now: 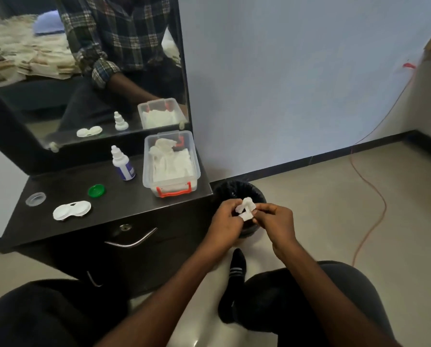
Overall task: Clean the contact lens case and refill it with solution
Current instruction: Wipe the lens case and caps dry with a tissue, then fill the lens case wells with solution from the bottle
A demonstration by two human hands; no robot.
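Holding: both hands meet above the round black waste bin (255, 190) on the floor, right of the dark surface (66, 181).
Left hand (225, 216): fingers curled, pinching the crumpled white tissue wad (245, 211) from its left side.
Right hand (275, 219): fingers curled, pinching the same tissue wad from its right side; the two hands nearly touch.
Lens case: white two-well plastic contact lens case (71, 210) lies open on the surface, front left, well apart from the hands.
Caps: round green screw cap (97, 190) behind and right of the case; clear round cap (35, 198) to the left of the case.
Solution: small white dropper bottle with purple label (123, 164) stands upright behind the green cap, just beside the box.
Box: clear plastic box with red handle (170, 164) at the right end of the surface, with white tissues in it.
Mirror (89, 66): stands behind the surface, reflecting bottle, case and box.
Floor: orange cable (374, 186) trails along the tiles.
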